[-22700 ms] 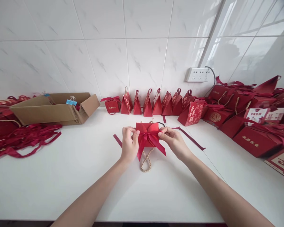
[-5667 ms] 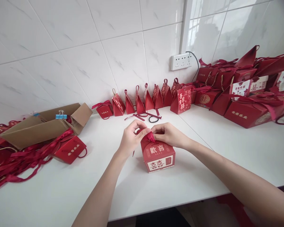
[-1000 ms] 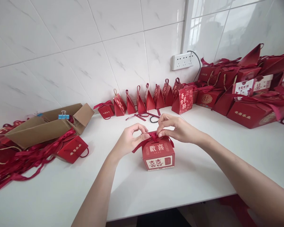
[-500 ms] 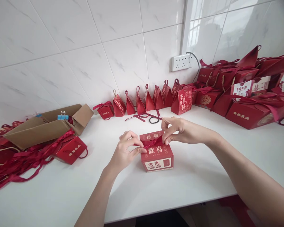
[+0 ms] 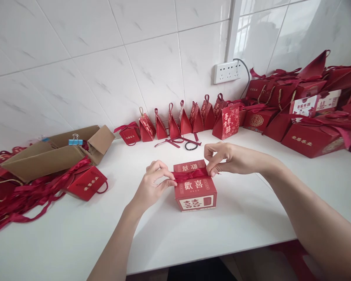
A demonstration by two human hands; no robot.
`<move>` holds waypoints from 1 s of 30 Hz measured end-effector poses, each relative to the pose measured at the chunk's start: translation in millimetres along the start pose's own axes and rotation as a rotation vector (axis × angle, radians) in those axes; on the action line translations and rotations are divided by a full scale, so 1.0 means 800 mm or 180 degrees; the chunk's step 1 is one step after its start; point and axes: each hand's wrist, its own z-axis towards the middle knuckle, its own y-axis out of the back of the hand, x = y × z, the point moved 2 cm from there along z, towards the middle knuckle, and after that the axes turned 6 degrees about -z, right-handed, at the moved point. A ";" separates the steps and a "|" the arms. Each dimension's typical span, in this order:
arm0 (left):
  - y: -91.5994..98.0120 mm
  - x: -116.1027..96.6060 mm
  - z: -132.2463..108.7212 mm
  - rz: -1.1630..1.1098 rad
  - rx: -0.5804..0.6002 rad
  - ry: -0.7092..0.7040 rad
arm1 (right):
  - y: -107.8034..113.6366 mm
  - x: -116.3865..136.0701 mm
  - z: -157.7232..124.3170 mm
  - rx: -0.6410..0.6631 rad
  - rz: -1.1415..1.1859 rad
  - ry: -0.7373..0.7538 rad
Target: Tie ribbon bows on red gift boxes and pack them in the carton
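A small red gift box (image 5: 195, 191) with gold characters and a white label stands on the white counter (image 5: 76, 230) in front of me. A dark red ribbon (image 5: 191, 174) lies stretched across its top. My left hand (image 5: 153, 187) pinches the ribbon's left end at the box's left edge. My right hand (image 5: 225, 158) pinches the right end at the box's right edge. Both hands are closed on the ribbon.
A row of small red triangular gift bags (image 5: 181, 123) lines the tiled wall. Larger red boxes (image 5: 307, 125) pile up at right under a power strip (image 5: 226, 72). At left lie a cardboard box (image 5: 49, 154), a flat red box (image 5: 86, 183) and loose ribbons (image 5: 20, 195). A black hair tie (image 5: 190, 146) lies behind.
The ribbon, bunched above the box a second ago, is now pulled flat and taut across its top; my hands have spread apart to the box's sides.
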 end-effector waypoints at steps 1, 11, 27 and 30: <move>0.000 0.001 0.000 -0.0021 0.0008 0.0028 | 0.000 0.000 0.000 0.0025 0.0012 0.0008; 0.008 -0.004 -0.004 -0.0559 -0.0372 0.0444 | 0.015 0.004 -0.007 -0.0539 0.0237 -0.1005; -0.021 -0.017 -0.004 -0.1422 0.0038 0.1836 | -0.011 0.019 -0.003 0.0903 0.0674 -0.1742; -0.021 -0.017 -0.004 -0.1645 0.0069 0.1790 | -0.007 0.021 -0.004 0.0907 0.0702 -0.1708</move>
